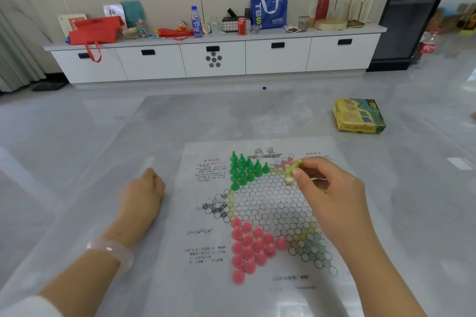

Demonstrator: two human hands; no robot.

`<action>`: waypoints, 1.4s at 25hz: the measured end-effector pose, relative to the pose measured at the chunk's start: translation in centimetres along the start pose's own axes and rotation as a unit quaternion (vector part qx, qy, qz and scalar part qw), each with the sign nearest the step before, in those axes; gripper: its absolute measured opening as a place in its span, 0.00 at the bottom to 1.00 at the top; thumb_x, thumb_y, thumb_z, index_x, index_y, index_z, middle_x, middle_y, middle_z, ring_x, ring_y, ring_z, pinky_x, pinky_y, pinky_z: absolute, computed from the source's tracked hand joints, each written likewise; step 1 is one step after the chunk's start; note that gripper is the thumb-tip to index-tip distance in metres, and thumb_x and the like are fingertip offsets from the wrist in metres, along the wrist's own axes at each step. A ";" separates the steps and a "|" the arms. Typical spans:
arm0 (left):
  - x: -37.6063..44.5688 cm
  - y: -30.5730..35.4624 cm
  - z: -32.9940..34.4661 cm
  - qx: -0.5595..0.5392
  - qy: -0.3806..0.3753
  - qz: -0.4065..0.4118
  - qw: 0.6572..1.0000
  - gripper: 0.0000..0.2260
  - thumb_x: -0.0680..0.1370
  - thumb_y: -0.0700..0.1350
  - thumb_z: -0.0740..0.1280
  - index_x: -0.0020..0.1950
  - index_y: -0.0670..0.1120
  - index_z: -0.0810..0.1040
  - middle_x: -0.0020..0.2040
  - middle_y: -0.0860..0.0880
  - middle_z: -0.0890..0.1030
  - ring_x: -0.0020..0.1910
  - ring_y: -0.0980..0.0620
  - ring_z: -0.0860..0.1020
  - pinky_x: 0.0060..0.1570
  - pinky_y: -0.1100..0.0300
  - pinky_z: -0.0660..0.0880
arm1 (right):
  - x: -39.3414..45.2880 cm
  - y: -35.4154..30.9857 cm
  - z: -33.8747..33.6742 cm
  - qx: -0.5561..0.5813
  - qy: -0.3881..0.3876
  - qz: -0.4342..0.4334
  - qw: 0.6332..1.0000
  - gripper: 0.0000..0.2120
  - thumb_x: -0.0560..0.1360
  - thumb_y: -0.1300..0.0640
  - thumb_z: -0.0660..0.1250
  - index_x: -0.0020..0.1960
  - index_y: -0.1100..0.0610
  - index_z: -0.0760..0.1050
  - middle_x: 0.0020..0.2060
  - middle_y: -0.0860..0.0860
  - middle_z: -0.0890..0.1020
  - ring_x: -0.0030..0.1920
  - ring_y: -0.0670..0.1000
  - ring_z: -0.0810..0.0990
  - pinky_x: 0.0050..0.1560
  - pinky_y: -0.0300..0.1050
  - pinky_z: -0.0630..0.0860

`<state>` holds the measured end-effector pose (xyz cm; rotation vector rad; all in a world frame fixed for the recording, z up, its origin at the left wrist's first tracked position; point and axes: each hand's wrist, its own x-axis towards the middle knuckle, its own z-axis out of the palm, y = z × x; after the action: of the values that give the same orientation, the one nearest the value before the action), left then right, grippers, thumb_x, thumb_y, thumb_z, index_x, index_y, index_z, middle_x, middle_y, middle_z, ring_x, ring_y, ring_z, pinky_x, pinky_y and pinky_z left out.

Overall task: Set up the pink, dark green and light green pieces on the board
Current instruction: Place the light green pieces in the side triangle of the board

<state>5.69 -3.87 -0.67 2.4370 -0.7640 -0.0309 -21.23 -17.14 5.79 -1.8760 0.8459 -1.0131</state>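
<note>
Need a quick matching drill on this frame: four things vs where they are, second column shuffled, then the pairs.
1. dark green pieces
2. pink pieces
3. light green piece
4. game box

A. pinched in the right hand
B. on the floor, beyond the board
C. board's far left point
D. board's near left point

Pairs: 1-C, 2-D, 3-A, 4-B

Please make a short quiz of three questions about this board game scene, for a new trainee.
1. True or false: the pink pieces stand on the near point of the board.
2. What does the right hand pinch?
A. a light green piece
B. a pink piece
3. Which hand rests on the floor beside the board?

Key: 1 true; 2 A; 3 the left hand.
</note>
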 end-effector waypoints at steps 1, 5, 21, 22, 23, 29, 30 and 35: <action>-0.4 0.1 -0.5 -0.097 0.013 -0.064 0.993 0.09 0.78 0.39 0.56 0.39 0.38 0.70 0.32 0.41 0.73 0.33 0.42 0.74 0.35 0.53 0.69 | 0.0 0.0 -0.1 0.003 0.004 0.006 1.000 0.11 0.72 0.59 0.67 0.39 0.42 0.75 0.36 0.38 0.80 0.41 0.34 0.77 0.41 0.21 0.70; -3.9 1.6 -2.6 -0.673 -0.102 -0.249 0.689 0.09 0.63 0.35 0.67 0.32 0.44 0.67 0.22 0.51 0.68 0.15 0.57 0.62 0.13 0.67 0.57 | 0.0 0.2 -0.6 -0.001 0.013 0.024 1.000 0.12 0.73 0.59 0.67 0.39 0.42 0.74 0.36 0.38 0.79 0.39 0.32 0.77 0.39 0.20 0.70; -8.6 8.6 -1.6 -0.737 -0.198 -0.315 0.564 0.12 0.76 0.39 0.55 0.52 0.36 0.75 0.45 0.42 0.76 0.41 0.49 0.75 0.34 0.62 0.80 | -0.2 5.7 -3.2 -0.171 0.024 0.090 0.981 0.04 0.72 0.59 0.68 0.47 0.53 0.79 0.52 0.46 0.73 0.52 0.43 0.72 0.55 0.38 0.67; -8.5 8.5 -1.5 -0.725 -0.203 -0.316 0.578 0.11 0.76 0.37 0.55 0.51 0.37 0.75 0.44 0.42 0.76 0.39 0.50 0.74 0.31 0.64 0.79 | -0.3 5.9 -3.2 -0.205 -0.003 0.086 0.975 0.05 0.72 0.59 0.68 0.47 0.54 0.79 0.54 0.47 0.72 0.55 0.45 0.71 0.56 0.37 0.64; -8.5 8.5 -1.4 -0.713 -0.208 -0.315 0.591 0.10 0.77 0.36 0.54 0.50 0.37 0.75 0.42 0.43 0.75 0.36 0.52 0.73 0.27 0.67 0.76 | -0.3 6.1 -3.1 -0.234 -0.027 0.085 0.968 0.05 0.72 0.59 0.68 0.47 0.54 0.79 0.57 0.48 0.71 0.57 0.46 0.70 0.56 0.35 0.61; -8.4 8.6 -1.8 -0.676 -0.187 -0.310 0.641 0.07 0.77 0.38 0.58 0.48 0.41 0.76 0.32 0.49 0.73 0.19 0.59 0.65 0.18 0.71 0.59 | -0.8 6.8 -2.8 -0.280 -0.060 0.089 0.954 0.04 0.71 0.60 0.69 0.44 0.52 0.78 0.64 0.53 0.69 0.66 0.53 0.67 0.59 0.37 0.58; -8.4 8.5 -1.9 -0.676 -0.185 -0.310 0.643 0.07 0.77 0.40 0.58 0.48 0.41 0.76 0.30 0.50 0.73 0.19 0.59 0.65 0.17 0.70 0.59 | -0.8 6.9 -2.8 -0.281 -0.060 0.088 0.954 0.05 0.71 0.60 0.69 0.44 0.51 0.78 0.64 0.53 0.69 0.66 0.53 0.67 0.59 0.38 0.58; -8.5 8.5 -2.0 -0.676 -0.186 -0.301 0.647 0.09 0.78 0.43 0.59 0.47 0.42 0.77 0.27 0.52 0.71 0.18 0.59 0.63 0.16 0.70 0.58 | -0.7 7.2 -2.7 -0.292 -0.035 0.074 0.953 0.03 0.71 0.59 0.69 0.45 0.53 0.79 0.66 0.53 0.68 0.67 0.55 0.65 0.62 0.42 0.60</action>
<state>-5.39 -4.02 4.30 1.0483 0.0948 -1.0007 -25.16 -20.65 0.14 -2.2714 1.3264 -0.6344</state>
